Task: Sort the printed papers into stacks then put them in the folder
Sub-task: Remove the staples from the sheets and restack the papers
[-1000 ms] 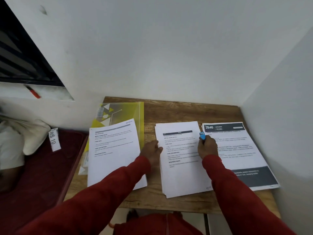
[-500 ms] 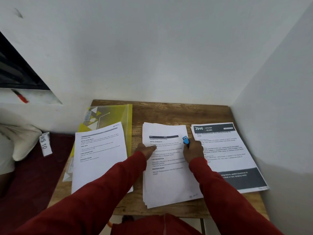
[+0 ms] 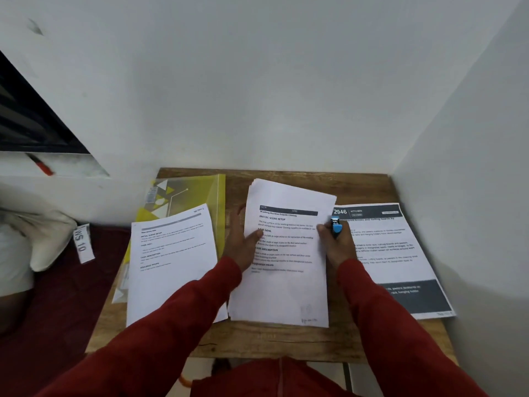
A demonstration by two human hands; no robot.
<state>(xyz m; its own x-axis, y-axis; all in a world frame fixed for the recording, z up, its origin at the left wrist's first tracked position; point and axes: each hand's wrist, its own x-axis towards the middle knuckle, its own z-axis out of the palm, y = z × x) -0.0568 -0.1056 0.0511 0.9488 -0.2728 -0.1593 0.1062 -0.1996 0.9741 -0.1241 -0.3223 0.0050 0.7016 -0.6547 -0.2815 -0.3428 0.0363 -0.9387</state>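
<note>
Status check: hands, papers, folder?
Left hand flat on middle stack; right hand gripping its edge. Yellow folder under left stack. Nothing blocking.

Single head-worn view, looking forward and down from the near edge of the tabletop. It sits close; the far edge meets a white wall.

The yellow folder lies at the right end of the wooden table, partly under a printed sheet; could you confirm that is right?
Not quite: the head view shows the yellow folder at the left end of the wooden table, not the right. It is indeed partly under a printed sheet.
</note>
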